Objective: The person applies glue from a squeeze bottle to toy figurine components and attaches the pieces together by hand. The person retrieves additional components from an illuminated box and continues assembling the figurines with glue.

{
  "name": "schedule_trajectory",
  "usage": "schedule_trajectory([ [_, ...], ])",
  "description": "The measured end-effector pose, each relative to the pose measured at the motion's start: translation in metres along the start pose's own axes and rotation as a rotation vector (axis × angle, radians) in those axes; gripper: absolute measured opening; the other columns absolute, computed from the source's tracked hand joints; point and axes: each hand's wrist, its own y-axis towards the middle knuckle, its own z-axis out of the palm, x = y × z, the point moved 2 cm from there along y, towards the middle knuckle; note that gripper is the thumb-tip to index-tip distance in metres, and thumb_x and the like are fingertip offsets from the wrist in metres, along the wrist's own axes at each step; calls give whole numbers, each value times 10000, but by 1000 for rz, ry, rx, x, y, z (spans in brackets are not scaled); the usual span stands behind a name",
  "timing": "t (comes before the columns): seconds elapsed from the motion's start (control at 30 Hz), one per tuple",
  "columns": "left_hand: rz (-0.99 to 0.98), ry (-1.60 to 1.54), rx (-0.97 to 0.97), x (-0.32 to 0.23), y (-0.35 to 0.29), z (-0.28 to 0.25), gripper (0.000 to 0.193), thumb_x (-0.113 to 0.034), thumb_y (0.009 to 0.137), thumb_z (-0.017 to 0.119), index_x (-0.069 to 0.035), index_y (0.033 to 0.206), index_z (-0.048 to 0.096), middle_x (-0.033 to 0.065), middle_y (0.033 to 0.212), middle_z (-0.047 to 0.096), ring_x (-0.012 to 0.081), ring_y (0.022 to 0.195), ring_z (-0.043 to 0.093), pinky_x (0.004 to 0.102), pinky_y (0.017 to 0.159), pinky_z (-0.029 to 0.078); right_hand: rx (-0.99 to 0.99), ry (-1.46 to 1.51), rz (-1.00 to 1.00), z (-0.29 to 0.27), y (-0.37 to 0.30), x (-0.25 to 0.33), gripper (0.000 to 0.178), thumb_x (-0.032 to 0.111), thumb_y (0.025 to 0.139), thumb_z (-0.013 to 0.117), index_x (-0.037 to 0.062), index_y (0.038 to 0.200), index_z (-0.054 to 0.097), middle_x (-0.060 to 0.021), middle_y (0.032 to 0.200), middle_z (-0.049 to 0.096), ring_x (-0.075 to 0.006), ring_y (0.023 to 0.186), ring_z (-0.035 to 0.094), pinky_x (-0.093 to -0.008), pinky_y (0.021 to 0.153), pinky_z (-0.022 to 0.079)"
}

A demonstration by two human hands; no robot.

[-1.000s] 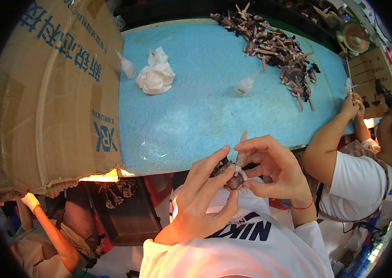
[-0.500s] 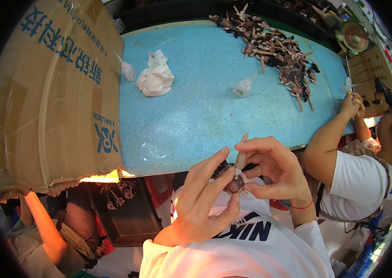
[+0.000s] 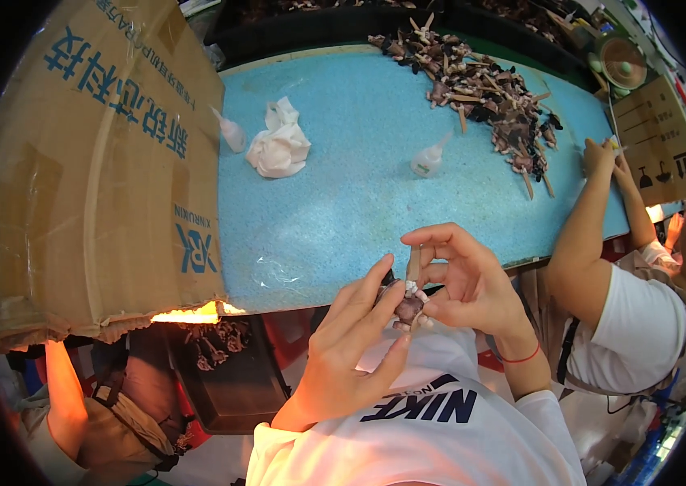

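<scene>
Blue, speckled surface (image 3: 326,211) fills the middle of the head view. Just off its near edge, the left hand (image 3: 343,344) and right hand (image 3: 476,292) both grasp one small brown-and-white lumpy piece (image 3: 410,309) with a flat tan stick (image 3: 414,265) poking up. They look busy fitting or pressing its little parts; the next move seems to call for steady, gentle fingers. At the surface's far right lies a big heap of brown, black and white pieces (image 3: 489,89); nearer its middle sits a white plastic bottle with a pointy tip (image 3: 426,162). Half a second ago, the stick leaned more to the right; now it stands straighter.
</scene>
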Motion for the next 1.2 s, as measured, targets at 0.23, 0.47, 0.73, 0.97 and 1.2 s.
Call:
schedule_trajectory([
  [0.23, 48, 44, -14, -1, 0, 3, 436, 27, 674, 628, 79, 1098, 540, 259, 1233, 459, 346, 989, 539, 361, 805, 457, 84, -29, -47, -1, -4, 1, 544, -139, 720, 537, -14, 1230, 394, -44, 928, 424, -114, 886, 502, -194, 700, 498],
  [0.47, -48, -85, -82, 9, -4, 10, 418, 41, 683, 618, 89, 1091, 540, 254, 1227, 474, 310, 970, 558, 347, 830, 450, -1, -86, -115, 5, -5, 1, 546, -84, 692, 609, -59, 1199, 410, -94, 959, 500, -151, 895, 533, -251, 722, 484],
  [0.73, -458, -1355, 1, 35, 2, 20, 483, -208, 856, 407, 128, 1203, 418, 254, 1248, 437, 359, 1090, 503, 422, 939, 418, -350, -562, -382, -7, -24, 2, 480, -15, 677, 691, 19, 1126, 526, -104, 974, 527, -174, 859, 552, -269, 704, 521],
  [0.97, -519, -1808, 113, 38, -6, 34, 494, -275, 860, 396, 91, 1188, 451, 239, 1231, 458, 370, 1135, 455, 456, 968, 355, -363, -1030, -573, 19, -29, 2, 513, 78, 589, 766, 60, 1066, 577, -129, 1035, 514, -276, 893, 523, -357, 743, 464],
  [1.2, -524, -1864, 85, 33, -9, 40, 422, -311, 887, 414, -7, 1164, 504, 162, 1201, 512, 339, 1117, 465, 454, 934, 364, -297, -1037, -614, 17, -37, 1, 457, 11, 614, 710, -5, 1049, 570, -145, 1032, 515, -263, 864, 524, -318, 679, 470],
])
